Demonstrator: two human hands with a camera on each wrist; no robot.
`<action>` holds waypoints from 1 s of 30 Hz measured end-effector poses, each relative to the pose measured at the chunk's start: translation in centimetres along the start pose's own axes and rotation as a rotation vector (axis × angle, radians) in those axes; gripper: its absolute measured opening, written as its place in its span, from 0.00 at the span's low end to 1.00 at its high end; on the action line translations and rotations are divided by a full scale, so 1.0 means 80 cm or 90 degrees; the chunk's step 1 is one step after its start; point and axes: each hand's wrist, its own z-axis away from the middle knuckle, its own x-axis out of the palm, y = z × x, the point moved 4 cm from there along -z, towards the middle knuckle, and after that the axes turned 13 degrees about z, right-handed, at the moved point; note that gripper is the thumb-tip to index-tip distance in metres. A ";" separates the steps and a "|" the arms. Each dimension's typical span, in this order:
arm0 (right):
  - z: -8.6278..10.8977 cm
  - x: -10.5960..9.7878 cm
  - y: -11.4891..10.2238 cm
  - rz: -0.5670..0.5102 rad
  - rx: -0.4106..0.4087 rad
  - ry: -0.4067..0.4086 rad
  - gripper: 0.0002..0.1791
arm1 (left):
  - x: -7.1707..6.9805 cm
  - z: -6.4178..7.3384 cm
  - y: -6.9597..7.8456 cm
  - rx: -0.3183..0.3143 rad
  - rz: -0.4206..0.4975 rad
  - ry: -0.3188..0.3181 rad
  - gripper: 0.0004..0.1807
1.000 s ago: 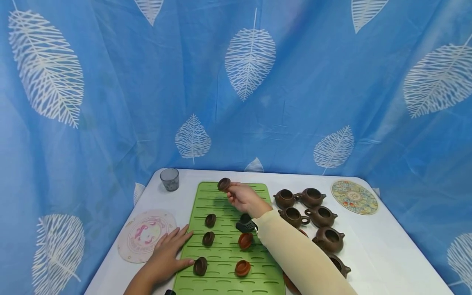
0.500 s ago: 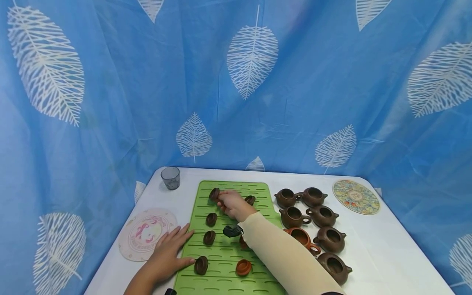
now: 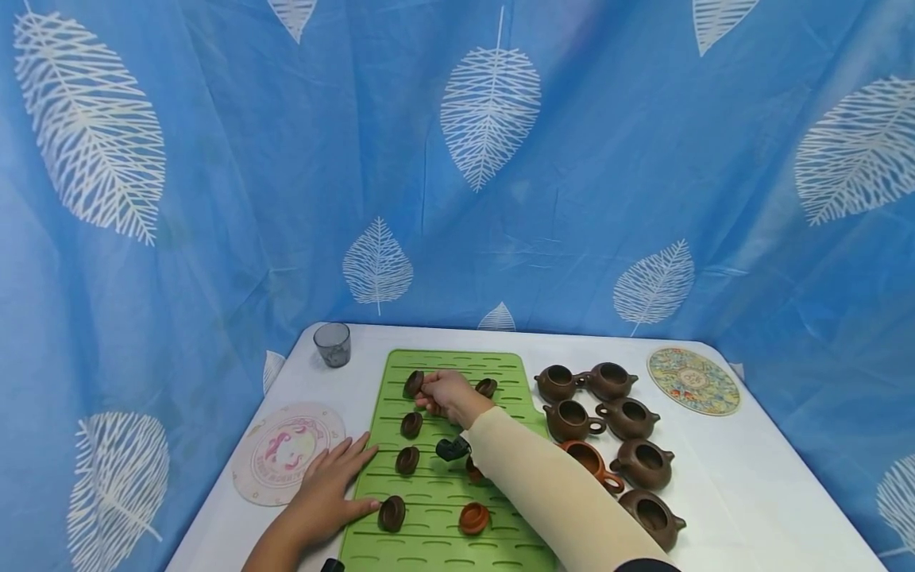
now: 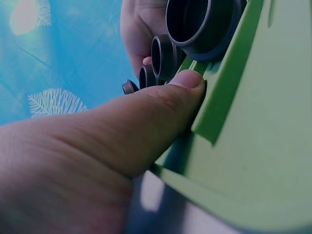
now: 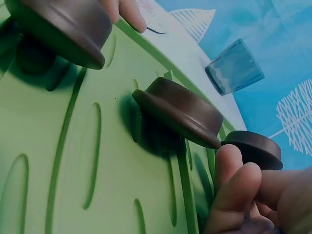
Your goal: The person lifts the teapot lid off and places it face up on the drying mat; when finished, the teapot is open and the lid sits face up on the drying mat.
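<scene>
My right hand [image 3: 449, 395] pinches a dark brown teapot lid [image 3: 412, 384] at the far left of the green drying mat [image 3: 432, 492]. In the right wrist view, fingertips meet the edge of that lid [image 5: 253, 148], just past another tilted lid [image 5: 178, 112]. Several dark lids, one of them [image 3: 407, 461] mid-column, line the mat's left side. A reddish lid [image 3: 474, 519] lies nearer the front, and one more dark lid [image 3: 487, 388] sits right of my hand. My left hand [image 3: 325, 492] rests with fingers spread on the mat's left edge, its thumb beside the nearest dark lid [image 3: 391, 514].
Several lidless brown teapots [image 3: 646, 463] and a reddish one [image 3: 584, 459] stand right of the mat. Behind them lies a patterned round coaster [image 3: 693, 381]. At left are a pink-and-white round mat [image 3: 279, 457] and a grey glass [image 3: 333, 345].
My right hand has carried the lid left and down from above the mat's far end to the mat's surface. The left hand keeps its place on the mat's edge.
</scene>
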 end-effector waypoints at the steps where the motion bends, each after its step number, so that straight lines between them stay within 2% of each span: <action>1: 0.001 0.000 0.000 0.001 0.000 0.000 0.13 | 0.000 -0.001 0.000 0.001 -0.001 0.000 0.49; 9: 0.009 -0.003 -0.005 0.014 -0.004 0.001 0.12 | 0.002 -0.006 -0.002 0.008 -0.012 -0.002 0.49; 16: 0.021 -0.007 -0.010 -0.001 0.003 0.011 0.16 | 0.000 -0.006 -0.002 0.005 -0.011 -0.012 0.49; 21: 0.038 -0.023 -0.026 0.066 -0.053 0.053 0.18 | -0.003 -0.006 -0.003 0.006 -0.011 -0.011 0.49; 26: 0.061 -0.053 -0.042 0.099 -0.112 0.103 0.16 | -0.003 -0.011 -0.005 0.019 -0.009 -0.008 0.49; 30: 0.084 -0.079 -0.047 0.122 -0.135 0.135 0.13 | -0.004 -0.012 -0.006 0.027 -0.007 -0.014 0.49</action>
